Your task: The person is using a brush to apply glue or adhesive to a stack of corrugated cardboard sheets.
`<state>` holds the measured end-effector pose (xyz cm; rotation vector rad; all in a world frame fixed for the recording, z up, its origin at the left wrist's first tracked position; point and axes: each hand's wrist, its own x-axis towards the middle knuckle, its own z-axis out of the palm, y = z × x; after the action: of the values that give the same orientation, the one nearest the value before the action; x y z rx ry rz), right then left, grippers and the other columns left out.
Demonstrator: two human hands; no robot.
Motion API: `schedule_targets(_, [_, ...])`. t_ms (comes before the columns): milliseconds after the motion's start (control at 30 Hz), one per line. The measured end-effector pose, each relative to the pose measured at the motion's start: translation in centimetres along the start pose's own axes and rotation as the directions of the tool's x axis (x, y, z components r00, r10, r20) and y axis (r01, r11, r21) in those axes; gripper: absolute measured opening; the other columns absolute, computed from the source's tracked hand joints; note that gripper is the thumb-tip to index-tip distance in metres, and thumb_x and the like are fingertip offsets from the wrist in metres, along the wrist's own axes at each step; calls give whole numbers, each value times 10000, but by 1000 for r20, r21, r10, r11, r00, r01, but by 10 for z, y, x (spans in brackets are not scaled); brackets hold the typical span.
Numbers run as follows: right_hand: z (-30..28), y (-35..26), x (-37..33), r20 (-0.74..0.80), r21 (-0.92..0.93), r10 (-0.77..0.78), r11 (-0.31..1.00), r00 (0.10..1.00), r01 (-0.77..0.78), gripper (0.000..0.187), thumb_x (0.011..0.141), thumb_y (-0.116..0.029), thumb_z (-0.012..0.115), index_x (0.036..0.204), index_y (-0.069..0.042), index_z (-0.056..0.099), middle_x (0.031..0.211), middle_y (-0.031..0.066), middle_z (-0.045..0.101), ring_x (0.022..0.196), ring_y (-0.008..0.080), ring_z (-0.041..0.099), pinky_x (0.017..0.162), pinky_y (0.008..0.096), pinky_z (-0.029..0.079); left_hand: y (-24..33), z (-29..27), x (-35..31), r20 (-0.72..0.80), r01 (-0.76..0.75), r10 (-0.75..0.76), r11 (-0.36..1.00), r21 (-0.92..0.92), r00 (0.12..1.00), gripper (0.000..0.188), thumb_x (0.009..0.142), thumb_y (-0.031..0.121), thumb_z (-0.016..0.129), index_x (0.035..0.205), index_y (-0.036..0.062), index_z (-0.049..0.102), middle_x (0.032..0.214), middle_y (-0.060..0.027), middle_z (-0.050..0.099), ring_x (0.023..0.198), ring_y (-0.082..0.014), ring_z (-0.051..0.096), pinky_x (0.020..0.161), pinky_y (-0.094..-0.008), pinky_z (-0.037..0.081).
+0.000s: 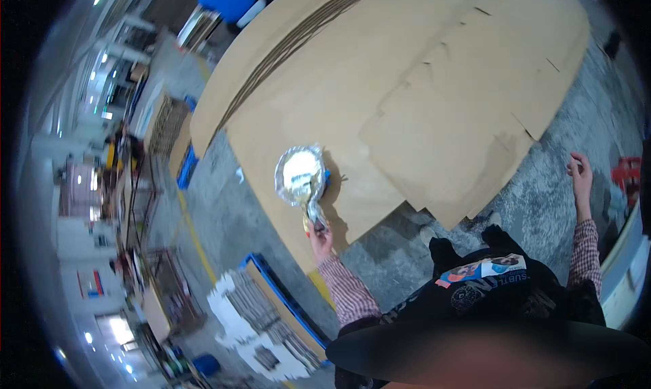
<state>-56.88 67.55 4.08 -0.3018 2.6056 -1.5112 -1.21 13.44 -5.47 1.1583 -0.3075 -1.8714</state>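
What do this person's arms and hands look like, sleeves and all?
Both arms wear long shirt sleeves in a small red-and-white check, reaching the wrists. The left hand and the right hand are bare: no gloves are visible. Rings or a watch are too small to tell.

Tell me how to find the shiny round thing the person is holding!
Look at the big stack of flat brown cardboard sheets filling the middle. At its near edge, the left hand grips a handle, and on top sits the foil-wrapped round thing. It is the only silver, crinkly, shiny thing among plain brown cardboard.
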Motion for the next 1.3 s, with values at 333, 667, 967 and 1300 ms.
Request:
schedule_targets(333, [-50,42,-54,-108,45,182,983,977,-178,228,914,-215,533,1065,-56,594,938,1,588,747,73,540,646,210,438,-60,93,31,233,-73,87,995,-67,969,217,912,225,498,1001,27,489,837,-73,577,515,-72,393,420,-206,298])
schedule_targets(667, [-83,99,-111,-197,167,291,951,936,-261,196,907,-216,548,1025,-63,584,785,-36,552,640,44,517,554,178,420,-58,175,87,306,31,3,994,-108,952,186,878,141,528,745,81,413,615,2,380,505,-83,325,388,-212,261])
schedule_targets(967, [-132,162,-84,-277,332,515,844,811,-422,162,900,-202,547,964,-57,581,755,-30,550,578,64,524,505,199,415,-108,291,50,431,-50,73,997,-64,899,127,879,143,527,869,29,472,703,-47,485,553,-113,423,393,-214,313])
schedule_targets(1300, [-268,271,91,-229,360,514,834,827,-419,192,904,-223,554,987,-54,586,822,-13,586,654,73,545,562,212,433,-270,506,-27,578,26,-35,999,24,816,193,875,116,509,998,-21,451,747,-54,445,581,-109,391,431,-201,303])
